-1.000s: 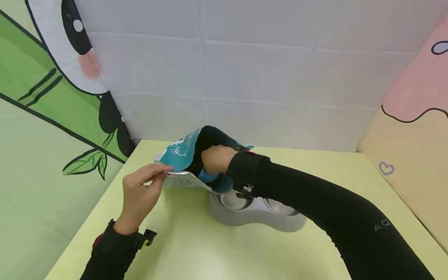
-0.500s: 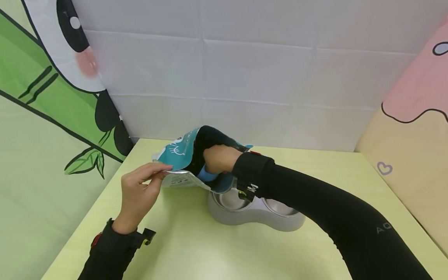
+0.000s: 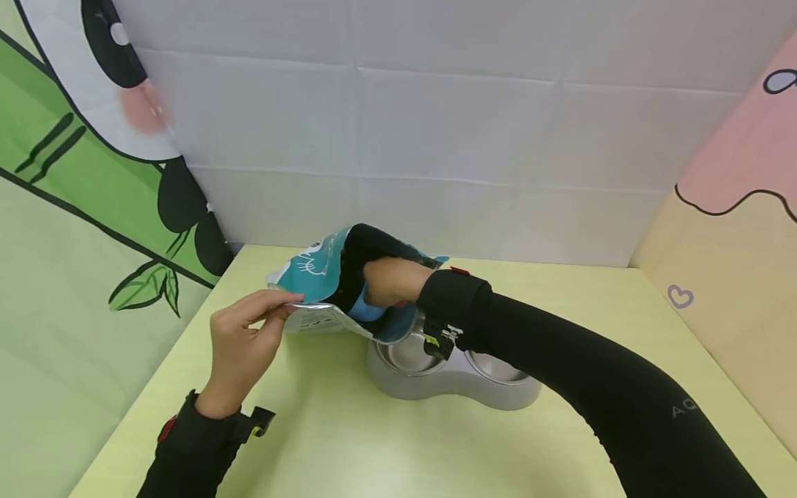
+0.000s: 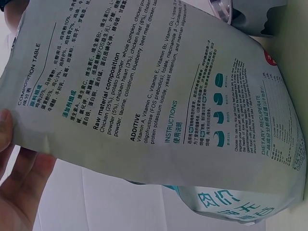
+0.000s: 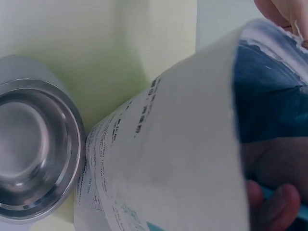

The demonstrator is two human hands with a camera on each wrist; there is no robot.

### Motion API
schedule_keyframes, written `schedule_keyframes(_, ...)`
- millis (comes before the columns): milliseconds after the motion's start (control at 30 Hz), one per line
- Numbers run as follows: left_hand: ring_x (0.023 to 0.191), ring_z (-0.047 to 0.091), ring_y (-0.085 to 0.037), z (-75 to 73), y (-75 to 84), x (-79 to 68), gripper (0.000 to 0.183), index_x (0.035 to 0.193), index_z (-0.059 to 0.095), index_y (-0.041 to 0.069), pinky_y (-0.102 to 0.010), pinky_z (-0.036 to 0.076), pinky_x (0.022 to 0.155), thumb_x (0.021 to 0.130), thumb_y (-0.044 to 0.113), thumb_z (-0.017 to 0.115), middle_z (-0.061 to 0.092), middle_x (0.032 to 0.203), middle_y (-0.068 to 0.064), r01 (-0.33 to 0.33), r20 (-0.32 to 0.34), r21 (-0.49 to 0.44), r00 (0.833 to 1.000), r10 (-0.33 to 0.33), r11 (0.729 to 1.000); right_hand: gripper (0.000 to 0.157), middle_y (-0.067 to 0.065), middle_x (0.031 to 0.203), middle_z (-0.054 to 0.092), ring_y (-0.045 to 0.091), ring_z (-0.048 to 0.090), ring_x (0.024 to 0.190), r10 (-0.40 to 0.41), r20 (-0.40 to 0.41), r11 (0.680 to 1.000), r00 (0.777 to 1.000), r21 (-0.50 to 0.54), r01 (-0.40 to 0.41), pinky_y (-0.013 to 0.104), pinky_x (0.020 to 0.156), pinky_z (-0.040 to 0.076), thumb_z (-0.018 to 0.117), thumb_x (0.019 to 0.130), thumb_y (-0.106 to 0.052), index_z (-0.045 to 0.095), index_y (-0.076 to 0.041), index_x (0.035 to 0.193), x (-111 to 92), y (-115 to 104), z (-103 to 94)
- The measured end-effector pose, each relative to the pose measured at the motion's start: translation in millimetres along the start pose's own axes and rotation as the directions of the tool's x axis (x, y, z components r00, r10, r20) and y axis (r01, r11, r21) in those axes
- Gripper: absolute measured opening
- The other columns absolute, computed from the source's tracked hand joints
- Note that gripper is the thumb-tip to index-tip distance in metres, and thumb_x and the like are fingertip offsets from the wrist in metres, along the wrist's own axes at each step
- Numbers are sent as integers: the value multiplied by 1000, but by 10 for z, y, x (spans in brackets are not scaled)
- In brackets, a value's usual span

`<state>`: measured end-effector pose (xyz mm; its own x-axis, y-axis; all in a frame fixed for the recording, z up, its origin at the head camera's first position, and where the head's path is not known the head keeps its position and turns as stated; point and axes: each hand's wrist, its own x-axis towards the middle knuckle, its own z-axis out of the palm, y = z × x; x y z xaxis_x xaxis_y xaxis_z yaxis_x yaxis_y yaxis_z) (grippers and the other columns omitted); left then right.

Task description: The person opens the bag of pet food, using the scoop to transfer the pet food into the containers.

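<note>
An open pet food bag [image 3: 320, 273], teal in front and pale with printed text [image 4: 159, 110] on its back panel, leans with its dark mouth toward the right. My left hand [image 3: 245, 346] pinches the near rim of the bag between thumb and fingers. Reaching into the mouth, my right hand [image 3: 392, 280] holds a blue scoop-like thing [image 3: 367, 308], mostly hidden by the hand and the bag. In the right wrist view, curled fingertips [image 5: 281, 207] show beside the blue piece. The bag's lower contents are out of sight.
A grey double pet bowl [image 3: 451, 387] with two steel dishes [image 5: 24, 139] stands on the pale yellow table [image 3: 373, 449], close beside the bag and partly under the right forearm. A white cloth backdrop [image 3: 436, 124] rises behind, with printed cloth panels [image 3: 735, 290] at the sides.
The right hand has shifted slightly to the right within the bag's mouth. The left hand keeps its pinch on the rim, and the head view has turned a little.
</note>
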<state>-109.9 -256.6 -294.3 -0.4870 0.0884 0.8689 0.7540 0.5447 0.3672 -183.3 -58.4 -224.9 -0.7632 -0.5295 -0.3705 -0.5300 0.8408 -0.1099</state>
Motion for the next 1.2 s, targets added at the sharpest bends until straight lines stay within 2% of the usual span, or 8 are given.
schedule_keyframes(100,72,60,-17,-6,2,3,32,87,68,6,-12,46,71,66,-18,64,67,83,-7,-1,-3,-3,1000,1,1000,30,3,55,50,15,45,49,-20,9,1000,1000,7,20,29,53,35,43,93,-17,51,-11,65,-2,9,-15)
schedule_keyframes(233,73,60,-11,-10,20,0,31,86,68,5,-12,45,71,66,-19,63,66,82,-8,0,-15,-7,1000,0,1000,34,2,53,47,15,43,48,-28,-12,999,1000,24,28,28,52,34,43,93,-17,48,-11,60,1,5,6)
schedule_keyframes(333,74,59,-9,-8,41,0,31,86,68,5,-12,45,70,66,-20,63,66,81,-8,-1,-16,-15,1000,1,1000,31,2,53,47,15,44,48,-39,-36,997,999,62,41,27,51,34,44,93,-17,48,-11,62,20,-4,58)
schedule_keyframes(467,73,60,-16,0,65,3,31,86,68,4,-12,46,71,67,-19,63,66,81,-8,-1,-1,-30,1000,1,1000,28,2,54,45,15,43,48,-45,-67,993,997,104,52,27,50,34,46,92,-17,47,-11,65,27,-6,117)
schedule_keyframes(733,71,60,-18,-18,70,8,30,86,68,5,-12,46,71,67,-18,64,66,82,-8,4,-8,-24,1000,-5,1000,33,2,50,44,16,42,46,-73,-89,989,993,120,83,28,52,34,47,93,-20,46,-11,61,15,11,146)
schedule_keyframes(1000,74,59,-8,13,72,-5,30,85,68,4,-12,46,71,66,-19,63,66,80,-9,4,-13,-17,1000,-4,1000,31,2,50,45,16,44,46,-69,-111,988,991,130,83,27,52,35,48,93,-21,50,-10,63,-4,44,179)
schedule_keyframes(1200,72,60,-17,42,74,-8,32,87,68,6,-12,46,71,67,-19,63,66,82,-8,8,-7,-14,1000,-9,1000,30,3,50,47,16,46,46,-57,-110,988,992,138,72,27,53,37,49,93,-22,52,-9,66,-13,73,194)
